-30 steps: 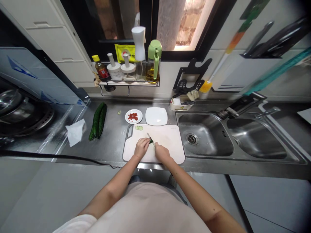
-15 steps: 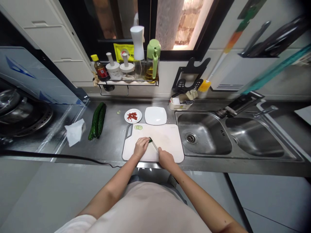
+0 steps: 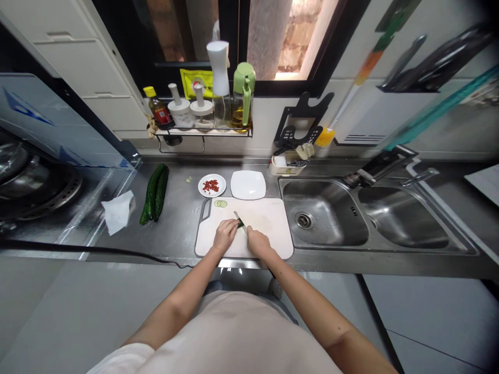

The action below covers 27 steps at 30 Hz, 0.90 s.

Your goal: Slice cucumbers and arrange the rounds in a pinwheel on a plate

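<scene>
A white cutting board (image 3: pixel 268 223) lies on the steel counter in front of me. My left hand (image 3: pixel 224 235) is closed over a short green cucumber piece (image 3: pixel 242 224) and holds it down on the board. My right hand (image 3: pixel 258 242) grips a knife (image 3: pixel 238 218) whose blade points away from me, its edge against the cucumber beside my left fingertips. Two or three cut cucumber slices (image 3: pixel 220 203) lie at the board's far left corner.
Behind the board stand a small plate of chopped red chili (image 3: pixel 211 185) and a bare white square plate (image 3: pixel 248 185). Two whole cucumbers (image 3: pixel 153 194) and a crumpled tissue (image 3: pixel 116 210) lie to the left. A double sink (image 3: pixel 323 221) is at right, a stove at far left.
The knife drew back toward me half a second ago and has moved forward again over the cucumber. My left hand has stayed on the piece.
</scene>
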Each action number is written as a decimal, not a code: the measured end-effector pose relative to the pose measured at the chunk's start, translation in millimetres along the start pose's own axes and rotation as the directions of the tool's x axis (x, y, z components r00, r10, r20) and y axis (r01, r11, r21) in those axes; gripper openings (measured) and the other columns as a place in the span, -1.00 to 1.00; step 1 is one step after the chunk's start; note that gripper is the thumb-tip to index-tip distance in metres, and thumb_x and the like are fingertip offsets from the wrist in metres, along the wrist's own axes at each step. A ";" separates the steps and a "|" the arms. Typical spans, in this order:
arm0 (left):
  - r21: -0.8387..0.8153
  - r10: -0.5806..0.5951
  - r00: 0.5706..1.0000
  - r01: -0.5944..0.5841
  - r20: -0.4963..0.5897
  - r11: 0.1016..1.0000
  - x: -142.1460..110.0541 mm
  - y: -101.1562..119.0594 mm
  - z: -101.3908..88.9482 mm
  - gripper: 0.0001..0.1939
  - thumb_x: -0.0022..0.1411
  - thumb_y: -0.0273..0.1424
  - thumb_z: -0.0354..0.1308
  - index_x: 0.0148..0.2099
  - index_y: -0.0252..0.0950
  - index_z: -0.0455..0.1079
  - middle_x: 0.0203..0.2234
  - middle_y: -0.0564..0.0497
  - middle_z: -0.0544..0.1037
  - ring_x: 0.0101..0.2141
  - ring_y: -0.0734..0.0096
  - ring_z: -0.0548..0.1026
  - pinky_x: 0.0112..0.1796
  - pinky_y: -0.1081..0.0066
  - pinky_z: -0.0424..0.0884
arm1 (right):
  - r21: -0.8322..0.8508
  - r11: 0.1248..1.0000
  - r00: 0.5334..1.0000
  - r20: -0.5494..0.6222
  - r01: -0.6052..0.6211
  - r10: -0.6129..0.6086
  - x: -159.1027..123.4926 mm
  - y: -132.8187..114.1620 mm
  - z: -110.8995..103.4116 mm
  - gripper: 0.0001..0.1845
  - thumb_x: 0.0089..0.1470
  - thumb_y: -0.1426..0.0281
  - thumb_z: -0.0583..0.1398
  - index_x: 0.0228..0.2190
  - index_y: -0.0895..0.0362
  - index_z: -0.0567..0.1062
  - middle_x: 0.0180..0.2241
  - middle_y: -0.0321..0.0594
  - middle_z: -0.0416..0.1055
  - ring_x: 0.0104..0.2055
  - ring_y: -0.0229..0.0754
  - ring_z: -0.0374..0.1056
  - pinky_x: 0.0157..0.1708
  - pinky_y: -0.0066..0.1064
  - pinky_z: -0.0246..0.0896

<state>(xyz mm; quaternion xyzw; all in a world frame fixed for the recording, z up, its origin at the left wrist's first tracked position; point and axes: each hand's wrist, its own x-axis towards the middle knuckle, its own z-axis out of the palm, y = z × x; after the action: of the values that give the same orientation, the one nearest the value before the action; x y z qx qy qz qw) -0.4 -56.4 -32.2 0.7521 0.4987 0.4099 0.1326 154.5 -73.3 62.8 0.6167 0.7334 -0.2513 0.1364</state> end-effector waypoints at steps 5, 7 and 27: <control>0.000 -0.002 1.000 0.002 -0.006 1.000 0.3 -0.1 0.1 -0.76 0.30 -0.41 0.01 -0.06 -0.22 0.45 -0.19 -0.06 0.55 -0.13 0.35 0.47 -0.08 0.25 0.43 | 0.025 1.000 1.000 -0.023 0.014 -0.014 10.8 -4.5 -5.8 -0.62 0.09 0.61 -0.04 -0.03 0.21 0.22 -0.20 0.02 0.46 -0.12 -0.08 0.40 -0.26 -0.37 0.17; -0.003 -0.007 1.000 0.007 -0.005 1.000 1.0 0.1 -0.2 -0.76 0.30 -0.41 0.01 -0.07 -0.22 0.46 -0.20 -0.05 0.55 -0.14 0.35 0.47 -0.08 0.25 0.43 | 0.020 1.000 1.000 -0.014 0.011 -0.010 9.1 -4.0 -5.9 -0.62 0.09 0.61 -0.04 -0.03 0.21 0.22 -0.19 0.03 0.46 -0.12 -0.08 0.40 -0.25 -0.36 0.16; -0.018 -0.130 0.991 0.131 0.044 0.991 7.4 13.0 -10.4 -0.75 0.28 -0.39 0.02 -0.03 -0.23 0.41 -0.17 -0.06 0.53 -0.10 0.33 0.44 -0.03 0.25 0.37 | -0.085 0.996 0.999 -0.043 -0.023 0.019 -28.4 34.1 -4.2 -0.71 0.19 0.48 -0.04 -0.05 0.12 0.25 -0.22 -0.05 0.44 -0.19 -0.12 0.39 -0.28 -0.40 0.09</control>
<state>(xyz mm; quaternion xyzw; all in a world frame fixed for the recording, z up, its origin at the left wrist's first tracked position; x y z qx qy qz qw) 1.4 -58.2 -14.2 0.7252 0.5393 0.3894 0.1778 193.9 -90.9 74.0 0.6231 0.7397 -0.2053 0.1497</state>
